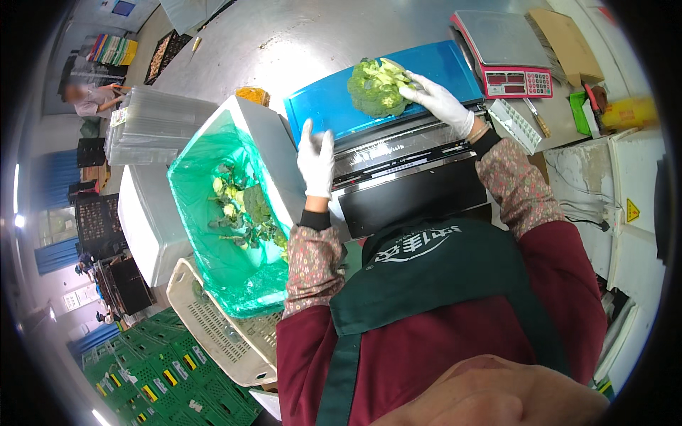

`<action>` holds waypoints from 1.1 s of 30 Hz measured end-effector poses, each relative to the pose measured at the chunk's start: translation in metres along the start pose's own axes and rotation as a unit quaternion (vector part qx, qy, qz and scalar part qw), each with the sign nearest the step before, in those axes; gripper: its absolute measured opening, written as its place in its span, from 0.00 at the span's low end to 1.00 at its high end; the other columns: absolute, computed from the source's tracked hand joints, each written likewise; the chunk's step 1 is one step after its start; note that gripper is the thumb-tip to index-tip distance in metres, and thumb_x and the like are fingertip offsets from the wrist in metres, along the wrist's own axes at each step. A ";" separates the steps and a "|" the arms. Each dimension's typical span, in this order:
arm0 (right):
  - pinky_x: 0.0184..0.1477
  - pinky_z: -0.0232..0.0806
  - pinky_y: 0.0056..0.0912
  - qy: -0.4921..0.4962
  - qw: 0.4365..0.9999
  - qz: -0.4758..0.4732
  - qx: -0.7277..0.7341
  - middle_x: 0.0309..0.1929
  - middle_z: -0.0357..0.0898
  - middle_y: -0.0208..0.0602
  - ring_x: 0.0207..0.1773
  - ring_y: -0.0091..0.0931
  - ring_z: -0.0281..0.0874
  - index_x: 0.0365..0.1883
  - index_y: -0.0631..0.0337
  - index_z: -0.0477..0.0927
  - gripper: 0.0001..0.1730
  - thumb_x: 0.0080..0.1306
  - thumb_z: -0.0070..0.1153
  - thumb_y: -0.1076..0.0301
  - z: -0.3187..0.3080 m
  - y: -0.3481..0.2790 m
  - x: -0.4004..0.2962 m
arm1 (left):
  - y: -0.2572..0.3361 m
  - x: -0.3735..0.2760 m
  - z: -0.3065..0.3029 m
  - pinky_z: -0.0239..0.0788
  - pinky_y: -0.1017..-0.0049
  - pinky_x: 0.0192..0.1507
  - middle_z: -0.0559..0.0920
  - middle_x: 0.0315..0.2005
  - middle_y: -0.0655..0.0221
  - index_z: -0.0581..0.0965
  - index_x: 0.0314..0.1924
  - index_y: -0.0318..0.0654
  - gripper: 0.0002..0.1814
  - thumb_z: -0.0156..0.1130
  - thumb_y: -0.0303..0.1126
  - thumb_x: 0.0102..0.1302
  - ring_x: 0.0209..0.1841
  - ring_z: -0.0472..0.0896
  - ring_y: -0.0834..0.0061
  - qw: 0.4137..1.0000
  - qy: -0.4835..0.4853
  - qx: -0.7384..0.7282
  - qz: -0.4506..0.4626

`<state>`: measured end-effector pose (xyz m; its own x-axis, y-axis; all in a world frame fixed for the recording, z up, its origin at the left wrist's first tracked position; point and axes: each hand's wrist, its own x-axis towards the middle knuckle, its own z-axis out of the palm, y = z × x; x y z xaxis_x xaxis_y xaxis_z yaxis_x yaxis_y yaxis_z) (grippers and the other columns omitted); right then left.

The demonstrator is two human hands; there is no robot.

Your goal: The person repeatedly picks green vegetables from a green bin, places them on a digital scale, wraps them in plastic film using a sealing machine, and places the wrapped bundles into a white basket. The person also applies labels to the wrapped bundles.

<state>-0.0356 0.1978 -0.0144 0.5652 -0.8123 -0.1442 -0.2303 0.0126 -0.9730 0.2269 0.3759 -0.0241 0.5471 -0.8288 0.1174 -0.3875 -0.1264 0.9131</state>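
My right hand [439,101], in a white glove, grips a head of broccoli [373,90] by its cut stem side. The broccoli is over the blue top tray [319,109] of a film wrapping machine [410,197]; whether it touches the tray I cannot tell. At the tray's near left corner my left hand [316,162], also gloved, is raised with thumb and fingers apart and nothing in it. Just left of that hand is a white foam box [266,152] lined with a green plastic bag [197,175]. Broccoli trimmings and leaves [242,207] lie inside the bag.
A red-framed digital scale [511,53] stands right of the tray, with a knife [538,118] near it. Stacked clear plastic containers [154,125] are at left. Below sit a beige plastic crate [213,325] and green crates [170,367]. Another person [93,101] stands far left.
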 end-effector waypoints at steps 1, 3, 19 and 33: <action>0.68 0.61 0.36 0.017 1.000 0.006 -0.023 0.61 0.75 0.57 0.66 0.38 0.73 0.74 0.66 0.61 0.50 0.66 0.59 0.37 0.005 0.002 -0.003 | -0.004 -0.007 -0.008 0.72 0.73 0.48 0.84 0.40 0.63 0.69 0.68 0.33 0.33 0.68 0.37 0.67 0.39 0.80 0.74 0.997 0.016 0.075 0.008; 0.64 0.66 0.35 0.037 0.997 0.016 -0.069 0.58 0.78 0.57 0.62 0.38 0.77 0.70 0.65 0.66 0.48 0.64 0.61 0.37 0.011 -0.001 -0.002 | -0.006 -0.013 -0.012 0.72 0.66 0.51 0.84 0.43 0.59 0.70 0.67 0.33 0.32 0.67 0.37 0.66 0.42 0.81 0.66 0.984 0.044 0.163 0.057; 0.63 0.63 0.42 0.274 0.872 -0.106 -0.393 0.53 0.80 0.42 0.59 0.39 0.73 0.54 0.60 0.80 0.25 0.63 0.65 0.54 -0.022 0.039 -0.080 | 0.041 -0.003 0.008 0.70 0.57 0.53 0.79 0.49 0.46 0.60 0.73 0.28 0.51 0.70 0.53 0.59 0.53 0.76 0.54 0.985 0.028 0.144 0.092; 0.61 0.65 0.29 0.170 0.970 0.020 0.171 0.45 0.85 0.37 0.45 0.25 0.81 0.46 0.67 0.85 0.11 0.71 0.56 0.71 -0.005 0.034 -0.094 | 0.007 -0.037 -0.007 0.68 0.81 0.47 0.83 0.39 0.75 0.80 0.59 0.34 0.18 0.60 0.27 0.71 0.39 0.76 0.84 0.923 -0.131 -0.312 -0.184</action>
<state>-0.1001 0.2716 -0.0326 0.2534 -0.9519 -0.1723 0.0625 0.1938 -0.9790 0.2090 0.4090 -0.0194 0.3262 -0.9064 -0.2683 0.3357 -0.1543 0.9293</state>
